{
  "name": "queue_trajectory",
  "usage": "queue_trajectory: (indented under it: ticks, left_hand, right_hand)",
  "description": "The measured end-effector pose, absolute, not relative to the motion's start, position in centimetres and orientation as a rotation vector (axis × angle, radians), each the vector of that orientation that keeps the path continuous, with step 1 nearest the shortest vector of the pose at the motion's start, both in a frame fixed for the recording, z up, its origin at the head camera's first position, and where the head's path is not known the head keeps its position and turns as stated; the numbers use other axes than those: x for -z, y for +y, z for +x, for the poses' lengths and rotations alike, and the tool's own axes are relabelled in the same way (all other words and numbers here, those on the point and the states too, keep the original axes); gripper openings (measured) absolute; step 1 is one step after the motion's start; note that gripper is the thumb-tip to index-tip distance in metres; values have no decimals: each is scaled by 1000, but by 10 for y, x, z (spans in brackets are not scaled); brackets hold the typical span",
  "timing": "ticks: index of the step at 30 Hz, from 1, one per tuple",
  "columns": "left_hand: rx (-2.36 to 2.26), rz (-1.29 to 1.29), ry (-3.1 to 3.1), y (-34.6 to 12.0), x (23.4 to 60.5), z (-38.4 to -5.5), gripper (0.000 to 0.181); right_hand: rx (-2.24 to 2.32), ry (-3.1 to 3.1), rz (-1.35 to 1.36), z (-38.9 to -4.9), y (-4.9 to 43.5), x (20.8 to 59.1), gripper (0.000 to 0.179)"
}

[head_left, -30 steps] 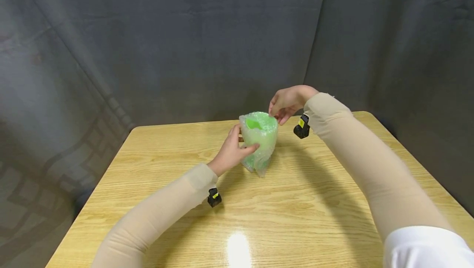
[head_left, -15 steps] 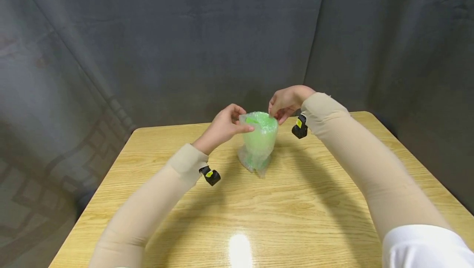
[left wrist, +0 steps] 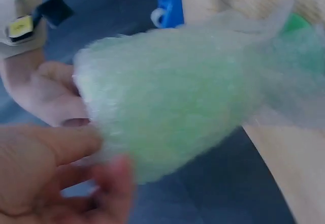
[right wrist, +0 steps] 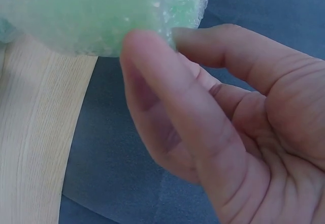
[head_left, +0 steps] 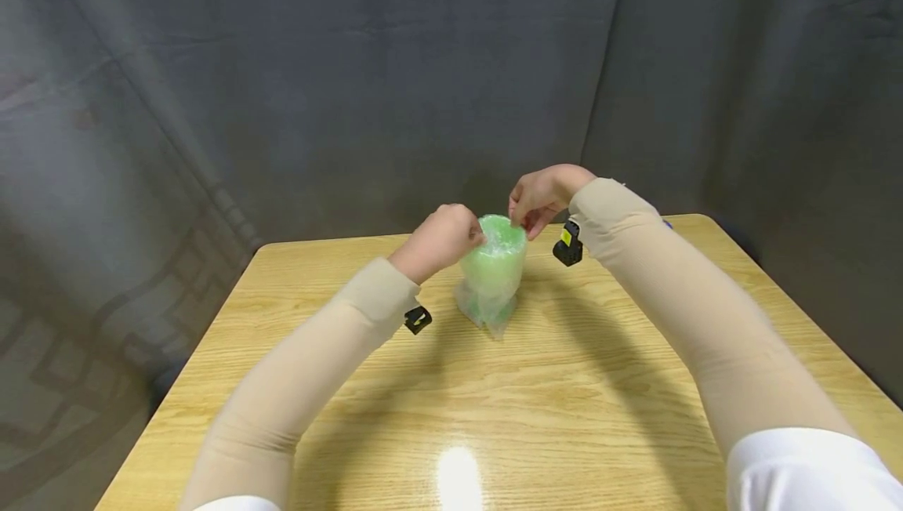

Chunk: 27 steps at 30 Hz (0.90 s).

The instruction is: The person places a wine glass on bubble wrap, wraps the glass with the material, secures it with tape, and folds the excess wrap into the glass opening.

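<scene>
A green cup [head_left: 499,226], wide at the mouth and narrow lower down, stands at the back of the wooden table wrapped in clear bubble wrap [head_left: 489,280]. My left hand [head_left: 443,235] pinches the wrap's top edge on the left side. In the left wrist view its thumb and fingers meet right at that edge. Across the mouth, my right hand [head_left: 543,196] pinches the rim of the wrap between thumb and index finger, as the right wrist view shows. A green foot [left wrist: 297,26] shows through loose wrap at the cup's lower end.
A blue tool with a white ring [left wrist: 170,5], like a small tape dispenser, lies on the table behind my right arm, mostly hidden in the head view. The wooden table [head_left: 564,401] ends close behind the cup, before a dark grey curtain [head_left: 353,103].
My left hand has gone from gripping the cup's side up to the wrap's top edge, its fingers closing there. The wrap at the mouth's left has shifted inward. My right hand stays nearly still.
</scene>
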<state>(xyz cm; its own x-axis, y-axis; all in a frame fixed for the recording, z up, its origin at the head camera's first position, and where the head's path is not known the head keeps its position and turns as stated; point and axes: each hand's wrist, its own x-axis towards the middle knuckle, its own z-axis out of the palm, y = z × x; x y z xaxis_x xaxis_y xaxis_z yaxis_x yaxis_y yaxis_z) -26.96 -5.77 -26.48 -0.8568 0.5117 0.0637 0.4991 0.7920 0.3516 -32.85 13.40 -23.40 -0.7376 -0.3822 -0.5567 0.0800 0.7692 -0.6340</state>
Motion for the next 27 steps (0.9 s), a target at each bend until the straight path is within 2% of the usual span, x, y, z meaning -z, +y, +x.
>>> queue_trajectory:
  ticks: [3, 7, 9, 13, 15, 21, 27]
  left_hand:
    - [-624, 848, 2765, -62, 257, -271, 33]
    - [-948, 643, 2646, -70, 257, -275, 12]
    - [-1101, 498, 2637, -71, 262, -278, 15]
    - [-1305, 295, 2529, -71, 278, -283, 41]
    - [-1353, 249, 2474, -69, 285, -285, 46]
    - [-1307, 196, 2556, -56, 297, -286, 34]
    - [-1232, 177, 2620, -53, 293, -285, 35]
  right_hand:
    - [840, 2254, -236, -328, 135, 233, 5]
    - [840, 2247, -248, -328, 136, 233, 5]
    - [846, 2247, -248, -328, 137, 233, 5]
    - [866, 2230, -258, -327, 137, 234, 5]
    - [872, 2223, -260, -327, 137, 234, 6]
    - [860, 2221, -262, -325, 135, 231, 8]
    - [868, 2216, -268, -325, 134, 230, 8]
